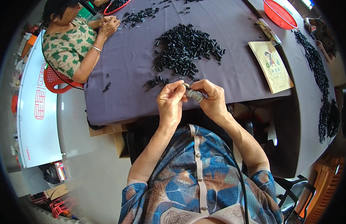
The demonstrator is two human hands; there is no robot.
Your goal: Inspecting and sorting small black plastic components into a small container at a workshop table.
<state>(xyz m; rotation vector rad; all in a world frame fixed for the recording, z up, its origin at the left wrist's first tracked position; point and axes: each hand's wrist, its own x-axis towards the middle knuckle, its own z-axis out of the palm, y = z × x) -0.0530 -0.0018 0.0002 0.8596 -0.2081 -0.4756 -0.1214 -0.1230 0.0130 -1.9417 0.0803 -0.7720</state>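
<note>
Both hands meet just above the near edge of the cloth-covered table (pixel 232 78). My left hand (pixel 170 100) is closed in a pinch, thumb against forefinger, beside a small pale, curved piece at the fingertips. My right hand (pixel 214 100) is closed too, its fingertips nearly touching the left ones. A grey mottled wrap (pixel 194 95) sits between the hands, apparently around my right thumb. Whatever tiny thing the fingers hold is mostly hidden. Right beyond them lies a large heap of small black cylindrical parts (pixel 186 50), with a smaller cluster (pixel 156 81) near my left fingertips.
A yellow booklet (pixel 270 67) and a rolled paper tube (pixel 268 31) lie to the right. Red baskets (pixel 279 15) stand at the far edge. Another person (pixel 72 44) works at left on a red chair (pixel 55 80). More black parts (pixel 316 71) line the right side.
</note>
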